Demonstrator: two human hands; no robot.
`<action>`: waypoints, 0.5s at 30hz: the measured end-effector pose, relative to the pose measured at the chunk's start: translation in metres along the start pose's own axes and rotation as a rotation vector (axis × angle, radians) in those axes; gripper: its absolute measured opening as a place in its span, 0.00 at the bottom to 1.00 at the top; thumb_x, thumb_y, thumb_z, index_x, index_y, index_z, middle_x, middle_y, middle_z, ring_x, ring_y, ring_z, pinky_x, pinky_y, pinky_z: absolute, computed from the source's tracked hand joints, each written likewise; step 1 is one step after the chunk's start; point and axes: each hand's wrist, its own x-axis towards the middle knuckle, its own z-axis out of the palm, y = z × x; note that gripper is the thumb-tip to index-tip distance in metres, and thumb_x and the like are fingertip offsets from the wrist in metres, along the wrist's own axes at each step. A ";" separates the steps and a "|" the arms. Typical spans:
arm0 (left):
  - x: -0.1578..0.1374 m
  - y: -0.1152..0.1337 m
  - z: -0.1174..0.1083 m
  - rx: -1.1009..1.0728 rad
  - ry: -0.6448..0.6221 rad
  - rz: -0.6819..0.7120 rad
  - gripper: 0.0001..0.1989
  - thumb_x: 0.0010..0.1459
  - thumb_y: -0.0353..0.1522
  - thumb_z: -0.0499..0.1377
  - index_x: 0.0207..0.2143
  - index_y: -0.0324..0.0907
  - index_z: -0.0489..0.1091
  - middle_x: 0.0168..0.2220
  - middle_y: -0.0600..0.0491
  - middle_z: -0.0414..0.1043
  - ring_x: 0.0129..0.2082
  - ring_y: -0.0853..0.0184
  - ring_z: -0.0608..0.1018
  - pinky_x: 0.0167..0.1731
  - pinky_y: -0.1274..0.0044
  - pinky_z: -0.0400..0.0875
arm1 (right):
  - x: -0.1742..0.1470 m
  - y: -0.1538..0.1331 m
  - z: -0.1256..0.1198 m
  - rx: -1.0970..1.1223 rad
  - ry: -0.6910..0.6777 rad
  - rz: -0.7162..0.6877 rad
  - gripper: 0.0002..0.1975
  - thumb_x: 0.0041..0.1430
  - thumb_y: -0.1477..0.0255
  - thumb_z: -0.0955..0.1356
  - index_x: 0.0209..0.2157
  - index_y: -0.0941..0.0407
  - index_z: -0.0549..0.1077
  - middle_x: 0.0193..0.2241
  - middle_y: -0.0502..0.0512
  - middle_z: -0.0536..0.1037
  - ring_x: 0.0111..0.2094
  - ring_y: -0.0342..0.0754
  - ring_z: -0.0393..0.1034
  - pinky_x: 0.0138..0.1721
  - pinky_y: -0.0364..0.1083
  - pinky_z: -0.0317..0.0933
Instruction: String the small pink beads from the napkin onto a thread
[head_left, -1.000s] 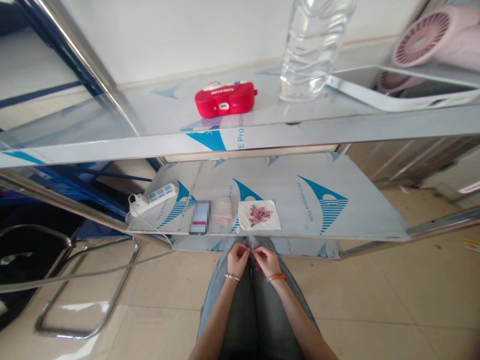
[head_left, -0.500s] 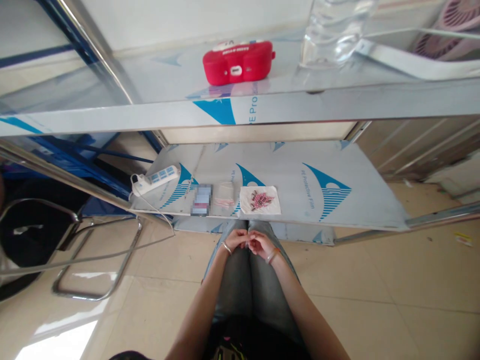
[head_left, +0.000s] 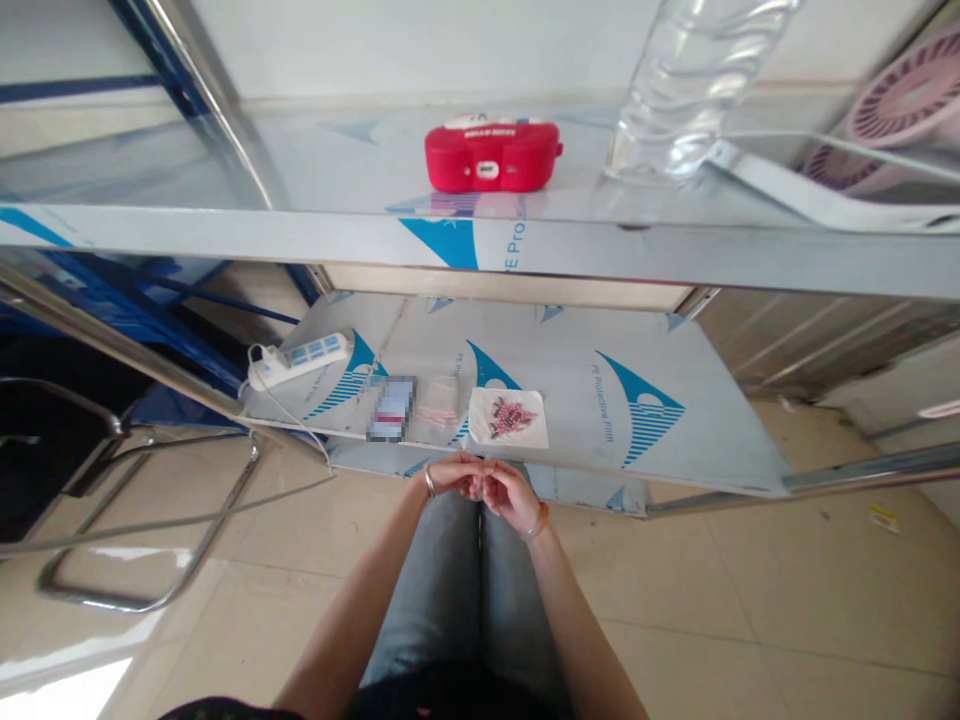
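Observation:
My left hand (head_left: pixel 456 473) and my right hand (head_left: pixel 508 494) meet fingertip to fingertip over my knees, just in front of the lower shelf's edge. Fingers on both are curled and pinched together; whatever lies between them is too small or hidden to make out. Closest to them on the lower shelf (head_left: pixel 570 350) is a white sheet of paper (head_left: pixel 536 435) bearing a heap of small pink and dark pieces (head_left: pixel 510 415). Left of the paper lies a clear plastic packet (head_left: pixel 438 400) with pinkish edges, and beside that a blurred-out phone (head_left: pixel 393 408).
A white power strip (head_left: pixel 300 360) with its cord sits at the shelf's left end. The upper shelf (head_left: pixel 315 235) carries a red case (head_left: pixel 493 158), a clear bottle (head_left: pixel 690 90), a white strap-like piece (head_left: pixel 795 195) and a pink fan (head_left: pixel 907 90). A metal-framed chair (head_left: pixel 150 590) stands at left.
Both hands have risen slightly toward the shelf edge and stay together, fingers still pinched. The camera view has shifted a little; the things on the shelves lie as before.

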 end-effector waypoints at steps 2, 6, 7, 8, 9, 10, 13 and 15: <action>-0.004 0.027 -0.002 0.097 -0.038 0.031 0.20 0.48 0.47 0.60 0.24 0.36 0.68 0.20 0.54 0.69 0.20 0.73 0.70 0.20 0.81 0.59 | 0.003 -0.019 0.007 -0.050 -0.011 -0.034 0.12 0.48 0.63 0.69 0.25 0.57 0.68 0.15 0.47 0.71 0.11 0.38 0.58 0.08 0.36 0.47; -0.008 0.068 0.001 0.338 0.048 0.119 0.18 0.53 0.43 0.55 0.25 0.37 0.68 0.22 0.54 0.70 0.23 0.73 0.71 0.24 0.81 0.60 | 0.013 -0.047 0.017 -0.220 -0.020 -0.105 0.14 0.52 0.59 0.66 0.24 0.57 0.67 0.17 0.48 0.71 0.12 0.37 0.58 0.09 0.37 0.47; -0.009 0.073 0.002 0.404 0.098 0.140 0.17 0.54 0.42 0.54 0.24 0.37 0.68 0.21 0.54 0.70 0.23 0.72 0.70 0.25 0.81 0.61 | 0.016 -0.051 0.019 -0.275 -0.004 -0.120 0.15 0.52 0.58 0.66 0.24 0.57 0.66 0.17 0.47 0.71 0.12 0.38 0.59 0.10 0.37 0.48; -0.010 0.076 0.004 0.472 0.146 0.159 0.16 0.55 0.41 0.54 0.24 0.37 0.67 0.21 0.54 0.69 0.23 0.72 0.70 0.25 0.81 0.62 | 0.018 -0.053 0.020 -0.339 0.019 -0.135 0.16 0.52 0.58 0.66 0.23 0.56 0.66 0.16 0.46 0.69 0.12 0.38 0.59 0.10 0.37 0.48; -0.012 0.078 0.005 0.540 0.188 0.175 0.15 0.55 0.39 0.53 0.23 0.38 0.67 0.20 0.55 0.68 0.23 0.72 0.70 0.26 0.81 0.62 | 0.020 -0.055 0.020 -0.412 0.044 -0.150 0.16 0.52 0.57 0.65 0.23 0.55 0.64 0.14 0.45 0.67 0.11 0.38 0.58 0.10 0.38 0.47; -0.013 0.078 0.005 0.606 0.231 0.186 0.14 0.56 0.37 0.52 0.21 0.38 0.66 0.19 0.55 0.68 0.23 0.72 0.70 0.27 0.81 0.63 | 0.022 -0.057 0.020 -0.496 0.069 -0.172 0.16 0.52 0.57 0.65 0.22 0.55 0.63 0.13 0.44 0.65 0.11 0.39 0.57 0.10 0.38 0.47; -0.020 0.078 0.003 0.803 0.420 0.203 0.15 0.56 0.31 0.48 0.18 0.39 0.64 0.18 0.56 0.66 0.22 0.72 0.70 0.27 0.81 0.62 | 0.025 -0.063 0.018 -0.786 0.134 -0.288 0.14 0.53 0.60 0.64 0.21 0.54 0.61 0.11 0.44 0.62 0.12 0.40 0.56 0.14 0.40 0.49; -0.023 0.078 0.000 0.909 0.563 0.201 0.15 0.56 0.32 0.48 0.18 0.39 0.65 0.18 0.55 0.67 0.21 0.72 0.69 0.26 0.81 0.61 | 0.026 -0.070 0.015 -0.976 0.183 -0.384 0.12 0.53 0.64 0.63 0.20 0.54 0.61 0.12 0.46 0.62 0.16 0.41 0.58 0.18 0.41 0.51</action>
